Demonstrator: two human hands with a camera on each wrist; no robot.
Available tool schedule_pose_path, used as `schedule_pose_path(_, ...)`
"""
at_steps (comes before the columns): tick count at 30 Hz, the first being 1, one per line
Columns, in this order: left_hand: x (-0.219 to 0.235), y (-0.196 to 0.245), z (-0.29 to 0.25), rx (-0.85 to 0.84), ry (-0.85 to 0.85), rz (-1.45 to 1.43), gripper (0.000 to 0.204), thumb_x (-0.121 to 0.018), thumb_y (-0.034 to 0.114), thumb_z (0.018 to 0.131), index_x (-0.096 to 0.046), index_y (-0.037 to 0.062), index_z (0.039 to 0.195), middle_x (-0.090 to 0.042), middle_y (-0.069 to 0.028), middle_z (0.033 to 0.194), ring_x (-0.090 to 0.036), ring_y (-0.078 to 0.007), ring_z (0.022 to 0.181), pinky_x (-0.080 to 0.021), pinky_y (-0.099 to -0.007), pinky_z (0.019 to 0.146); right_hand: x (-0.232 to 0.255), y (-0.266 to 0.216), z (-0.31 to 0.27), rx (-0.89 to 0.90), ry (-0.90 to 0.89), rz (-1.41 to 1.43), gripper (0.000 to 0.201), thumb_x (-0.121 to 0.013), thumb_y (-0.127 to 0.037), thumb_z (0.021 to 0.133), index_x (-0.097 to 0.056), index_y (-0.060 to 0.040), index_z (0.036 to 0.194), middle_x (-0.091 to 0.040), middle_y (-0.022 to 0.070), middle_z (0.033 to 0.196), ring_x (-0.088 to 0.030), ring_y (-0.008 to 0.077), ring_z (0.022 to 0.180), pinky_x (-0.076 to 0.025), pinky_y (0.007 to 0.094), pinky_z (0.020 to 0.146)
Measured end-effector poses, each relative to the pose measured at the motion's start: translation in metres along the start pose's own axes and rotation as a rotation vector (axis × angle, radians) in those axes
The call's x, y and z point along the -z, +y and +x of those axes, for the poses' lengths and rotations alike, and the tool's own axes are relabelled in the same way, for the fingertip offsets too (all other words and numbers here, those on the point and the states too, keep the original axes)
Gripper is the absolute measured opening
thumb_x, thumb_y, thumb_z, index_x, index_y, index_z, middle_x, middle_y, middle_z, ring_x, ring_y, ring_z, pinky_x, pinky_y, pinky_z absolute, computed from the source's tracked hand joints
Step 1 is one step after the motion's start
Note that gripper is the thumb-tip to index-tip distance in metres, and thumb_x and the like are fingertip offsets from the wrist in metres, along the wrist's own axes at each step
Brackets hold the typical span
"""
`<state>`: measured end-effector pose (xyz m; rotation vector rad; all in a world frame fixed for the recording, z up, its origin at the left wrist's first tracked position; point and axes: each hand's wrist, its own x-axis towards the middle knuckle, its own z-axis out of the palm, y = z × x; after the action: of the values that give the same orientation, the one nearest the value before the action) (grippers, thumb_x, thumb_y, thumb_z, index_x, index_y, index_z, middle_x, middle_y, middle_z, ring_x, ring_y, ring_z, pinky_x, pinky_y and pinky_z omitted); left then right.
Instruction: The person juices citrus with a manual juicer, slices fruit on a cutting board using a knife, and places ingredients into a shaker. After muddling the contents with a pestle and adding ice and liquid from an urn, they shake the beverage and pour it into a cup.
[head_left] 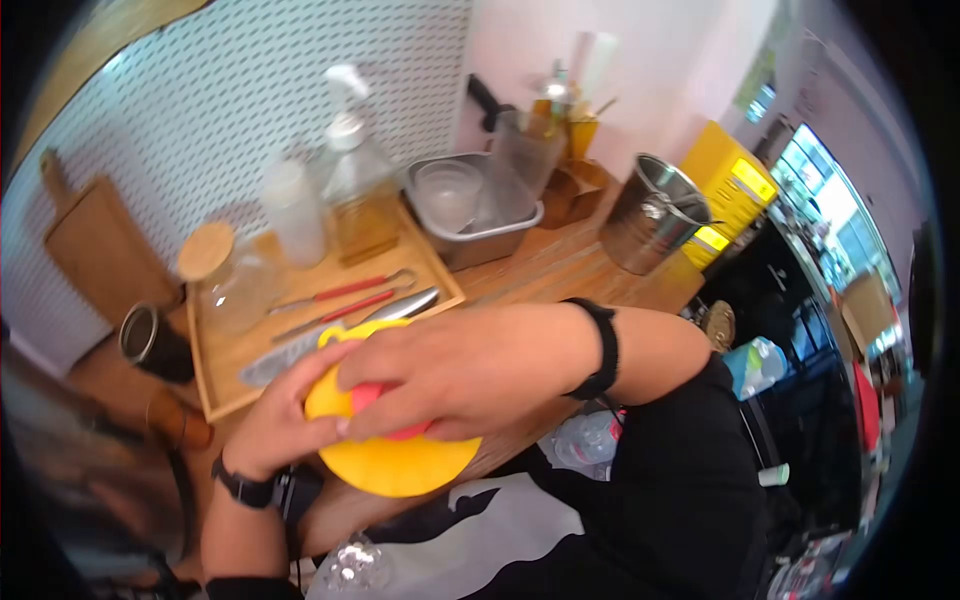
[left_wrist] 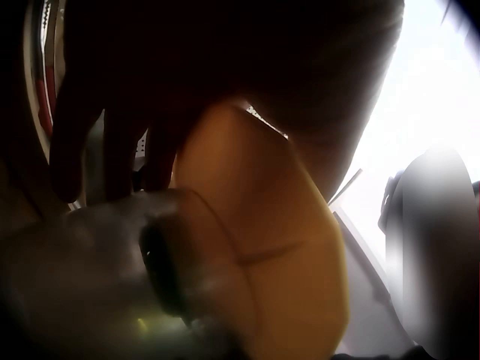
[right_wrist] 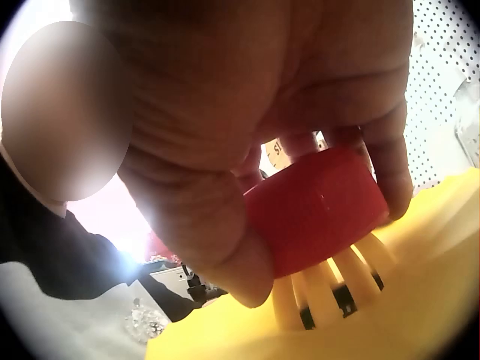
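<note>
- Yellow piece, wide and slotted, is above the near side of the bench, between the two hands, and it carries the red part.
- Right hand is partly closed: it grips the red part from above, thumb on one side, fingers on other, perhaps for even pressure.
- Left hand is half open, holding the yellow piece at its side between thumb and fingers, I think so it does not slip or turn.
- Wooden tray has red-handled tools lying inside; the pump bottle stands toward the back, maybe for leaving the front reachable.
</note>
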<state>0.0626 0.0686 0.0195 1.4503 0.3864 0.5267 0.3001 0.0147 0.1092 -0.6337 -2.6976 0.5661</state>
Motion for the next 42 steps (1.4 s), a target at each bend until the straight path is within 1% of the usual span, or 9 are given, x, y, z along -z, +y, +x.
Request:
schedule_pose_path(2,-0.002,0.003,-0.001,0.023,0.016,0.019,0.068,-0.068,0.010,0.080,-0.041,-0.0002,0.141,-0.050,-0.0086,0.136,-0.044,-0.0172,0.128,-0.033,-0.0315,0.108,0.000,0.003,0.008,0.182,-0.014,0.059,0.027,-0.065,-0.005,0.079,-0.057,-0.0050,0.105,-0.052,0.0140,0.110,-0.052,0.0333,0.107,-0.046,0.0411,0.088)
schedule_pose_path(7,-0.005,-0.007,-0.004,0.066,0.095,-0.087,0.064,-0.054,-0.002,0.078,-0.041,-0.0005,0.141,-0.048,-0.0092,0.138,-0.045,-0.0184,0.128,-0.033,-0.0317,0.109,-0.004,0.005,0.011,0.187,-0.046,0.033,0.023,-0.064,-0.009,0.080,-0.056,-0.0046,0.101,-0.050,0.0141,0.106,-0.051,0.0323,0.105,-0.046,0.0406,0.086)
schedule_pose_path(19,-0.010,-0.008,-0.003,0.015,0.125,-0.115,0.064,-0.052,-0.005,0.077,-0.043,0.0003,0.139,-0.050,-0.0096,0.135,-0.049,-0.0192,0.125,-0.038,-0.0330,0.106,-0.019,-0.002,-0.001,0.082,0.144,-0.107,0.049,-0.073,-0.025,0.076,-0.055,-0.0109,0.119,-0.049,0.0144,0.108,-0.052,0.0353,0.103,-0.046,0.0415,0.085)
schedule_pose_path(25,-0.014,-0.010,-0.002,-0.007,0.129,-0.118,0.059,-0.054,-0.002,0.080,-0.044,0.0002,0.138,-0.052,-0.0095,0.133,-0.050,-0.0187,0.123,-0.040,-0.0327,0.105,-0.012,0.002,-0.005,0.157,-0.007,-0.136,0.038,-0.065,-0.018,0.081,-0.055,-0.0052,0.115,-0.049,0.0177,0.115,-0.054,0.0339,0.104,-0.048,0.0421,0.086)
schedule_pose_path(29,-0.020,-0.005,-0.002,0.006,0.160,-0.082,0.057,-0.056,-0.001,0.080,-0.045,0.0005,0.137,-0.054,-0.0089,0.130,-0.051,-0.0177,0.121,-0.041,-0.0313,0.104,-0.013,-0.003,0.002,0.099,-0.014,-0.235,0.041,-0.068,-0.025,0.079,-0.055,-0.0035,0.111,-0.051,0.0174,0.111,-0.058,0.0327,0.096,-0.050,0.0408,0.080)
schedule_pose_path(32,-0.021,-0.006,-0.003,-0.012,0.180,-0.023,0.050,-0.058,0.005,0.084,-0.048,0.0015,0.133,-0.057,-0.0089,0.127,-0.057,-0.0179,0.114,-0.046,-0.0307,0.097,-0.021,-0.004,0.007,-0.114,-0.050,-0.305,0.047,-0.071,-0.034,0.077,-0.055,-0.0035,0.108,-0.053,0.0156,0.104,-0.061,0.0318,0.088,-0.051,0.0403,0.075)
schedule_pose_path(35,-0.018,-0.013,-0.004,-0.019,0.232,-0.022,0.049,-0.059,0.006,0.084,-0.049,0.0014,0.132,-0.058,-0.0089,0.125,-0.057,-0.0172,0.112,-0.046,-0.0297,0.096,-0.035,0.000,0.005,-0.297,0.126,-0.284,0.048,-0.071,-0.038,0.076,-0.055,-0.0053,0.107,-0.054,0.0131,0.099,-0.061,0.0318,0.085,-0.050,0.0395,0.072)
schedule_pose_path(38,-0.015,-0.012,-0.004,-0.043,0.189,-0.083,0.048,-0.059,0.006,0.084,-0.050,0.0014,0.131,-0.058,-0.0094,0.124,-0.058,-0.0174,0.112,-0.046,-0.0301,0.096,-0.036,0.008,0.001,-0.249,0.273,-0.067,0.046,-0.070,-0.035,0.075,-0.055,-0.0059,0.107,-0.054,0.0129,0.101,-0.060,0.0317,0.088,-0.050,0.0401,0.073)
schedule_pose_path(42,-0.010,-0.016,-0.003,0.000,0.198,-0.087,0.054,-0.061,0.009,0.082,-0.048,-0.0014,0.134,-0.055,-0.0091,0.129,-0.052,-0.0167,0.119,-0.041,-0.0302,0.101,-0.022,0.011,0.001,0.171,0.169,-0.230,0.044,-0.069,-0.031,0.075,-0.056,-0.0052,0.108,-0.054,0.0126,0.109,-0.058,0.0319,0.098,-0.050,0.0420,0.074)
